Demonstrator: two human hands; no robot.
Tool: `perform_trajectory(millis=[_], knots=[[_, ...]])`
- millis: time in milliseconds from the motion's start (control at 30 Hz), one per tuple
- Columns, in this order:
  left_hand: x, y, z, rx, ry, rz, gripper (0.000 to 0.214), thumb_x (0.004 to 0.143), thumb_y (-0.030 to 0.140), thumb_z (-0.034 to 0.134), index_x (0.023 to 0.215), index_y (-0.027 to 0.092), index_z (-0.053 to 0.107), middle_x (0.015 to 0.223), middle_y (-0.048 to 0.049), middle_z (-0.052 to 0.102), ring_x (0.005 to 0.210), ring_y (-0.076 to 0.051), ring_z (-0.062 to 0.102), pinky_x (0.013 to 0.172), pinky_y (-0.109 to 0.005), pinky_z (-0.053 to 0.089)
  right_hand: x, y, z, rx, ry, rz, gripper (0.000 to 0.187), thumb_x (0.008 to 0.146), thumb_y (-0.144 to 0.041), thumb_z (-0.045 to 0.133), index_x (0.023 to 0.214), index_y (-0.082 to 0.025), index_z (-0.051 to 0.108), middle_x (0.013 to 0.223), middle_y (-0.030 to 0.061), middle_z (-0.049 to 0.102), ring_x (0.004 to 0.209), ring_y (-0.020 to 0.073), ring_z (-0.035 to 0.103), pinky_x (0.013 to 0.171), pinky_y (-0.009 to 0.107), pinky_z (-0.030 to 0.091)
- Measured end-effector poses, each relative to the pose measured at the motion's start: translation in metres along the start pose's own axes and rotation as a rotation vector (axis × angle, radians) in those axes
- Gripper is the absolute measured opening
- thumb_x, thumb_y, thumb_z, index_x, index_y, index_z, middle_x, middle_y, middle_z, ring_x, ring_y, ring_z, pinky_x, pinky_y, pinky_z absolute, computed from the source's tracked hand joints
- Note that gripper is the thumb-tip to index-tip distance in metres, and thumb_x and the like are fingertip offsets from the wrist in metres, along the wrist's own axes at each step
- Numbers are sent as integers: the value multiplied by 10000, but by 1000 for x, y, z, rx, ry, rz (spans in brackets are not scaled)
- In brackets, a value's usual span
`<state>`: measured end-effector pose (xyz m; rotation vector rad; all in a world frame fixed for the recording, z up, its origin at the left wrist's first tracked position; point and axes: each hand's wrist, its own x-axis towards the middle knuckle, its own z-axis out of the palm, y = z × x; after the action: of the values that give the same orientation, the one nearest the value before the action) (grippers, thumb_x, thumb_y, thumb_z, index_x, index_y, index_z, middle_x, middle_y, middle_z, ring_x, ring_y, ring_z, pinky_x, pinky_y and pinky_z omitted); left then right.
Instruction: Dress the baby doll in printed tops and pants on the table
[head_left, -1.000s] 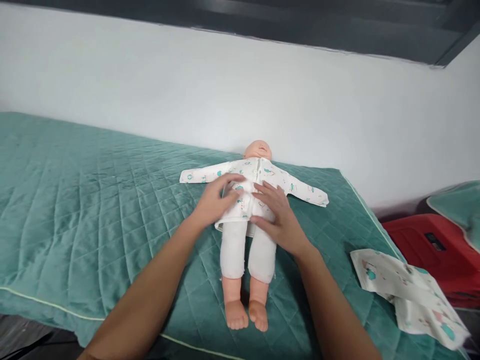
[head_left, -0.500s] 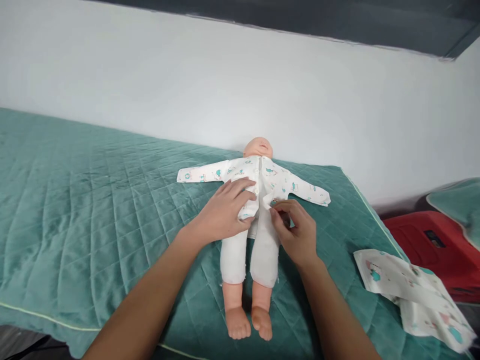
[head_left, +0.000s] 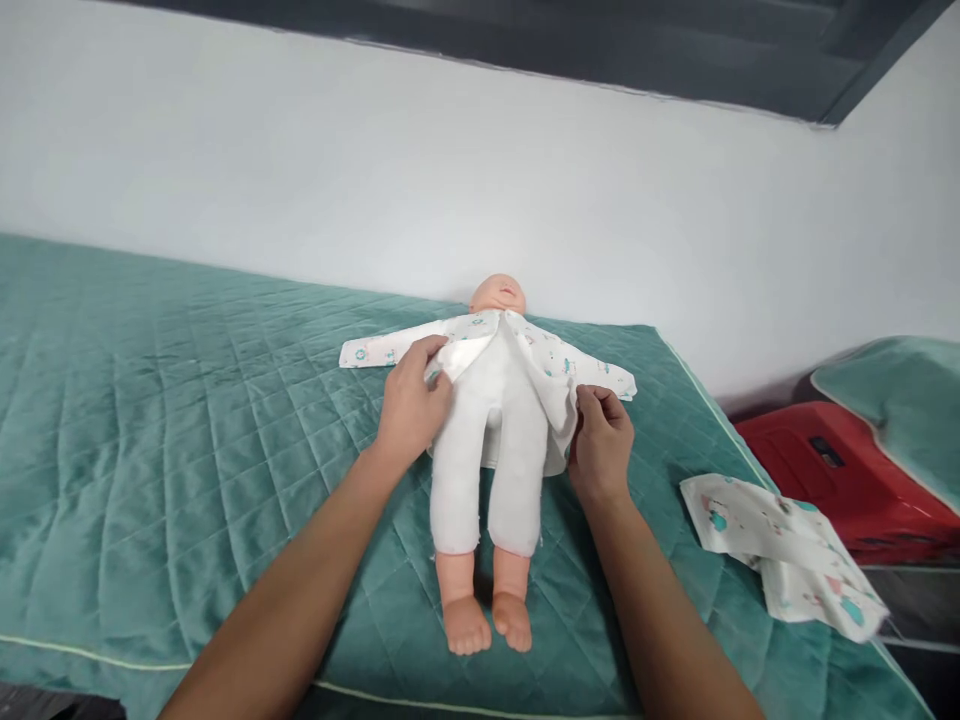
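A baby doll point(head_left: 491, 385) lies on its back, its white cloth body and legs showing and its bare feet toward me. Its arms are inside the sleeves of a white baby shirt point(head_left: 559, 358) with a coloured print, spread out to both sides. The shirt's front hangs apart, baring the doll's chest and belly. At the left front panel, my left hand point(head_left: 414, 395) is closed on the cloth, thumb and fingers pinching its edge. My right hand point(head_left: 602, 430) pinches the edge of the other front panel, held out to the right and slightly lifted.
A green quilted cover point(head_left: 187, 450) lies under the doll. To the right is a folded printed baby garment point(head_left: 787, 555) near the cover's edge. Beyond that edge stands a red plastic object point(head_left: 847, 480), partly under green cloth point(head_left: 900, 400). A white wall point(head_left: 375, 170) rises behind.
Both hands have moved apart, drawing the two shirt fronts outward and uncovering the doll's chest. My left hand went from lying on the shirt to gripping its edge. The view has shifted slightly.
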<state>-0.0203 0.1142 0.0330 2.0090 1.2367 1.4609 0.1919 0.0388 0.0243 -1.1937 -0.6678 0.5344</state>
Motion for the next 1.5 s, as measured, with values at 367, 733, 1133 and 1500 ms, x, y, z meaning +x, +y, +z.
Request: perform_trajectory(millis=[367,733,1133,1500], knots=[[5,-40,-1,-6,83,-132,691,595,-55,486,1225,205,600,1256,-96,605,1257,-284,557,1157,-465,426,-21,8,-19,-271,-305,-292,480,798,-383,765,1213,-261,557,1061,26,624,850,164,587,771,333,519],[-29,-34,-16,159,108,38,611,687,-57,434,1219,189,604,1378,-125,508,1371,-272,462,1178,-446,397,-36,1,-30,-634,-535,-651,313,901,-335,714,1195,-277,624,1197,95,580,1132,249,585,945,438,535],[-45,-33,-21,87,-124,110,402,777,39,426,1061,219,647,1117,-69,687,1102,-234,630,1028,-412,496,-40,1,-32,-605,-386,-565,140,958,-307,569,992,-226,677,1018,86,677,929,214,631,842,380,513],[-45,-31,-23,42,-79,105,237,918,238,477,1091,194,632,1142,-105,665,1133,-242,619,1034,-412,488,-81,-6,-61,-436,-244,-234,227,916,-427,625,887,-205,666,785,14,705,746,177,650,767,327,515]])
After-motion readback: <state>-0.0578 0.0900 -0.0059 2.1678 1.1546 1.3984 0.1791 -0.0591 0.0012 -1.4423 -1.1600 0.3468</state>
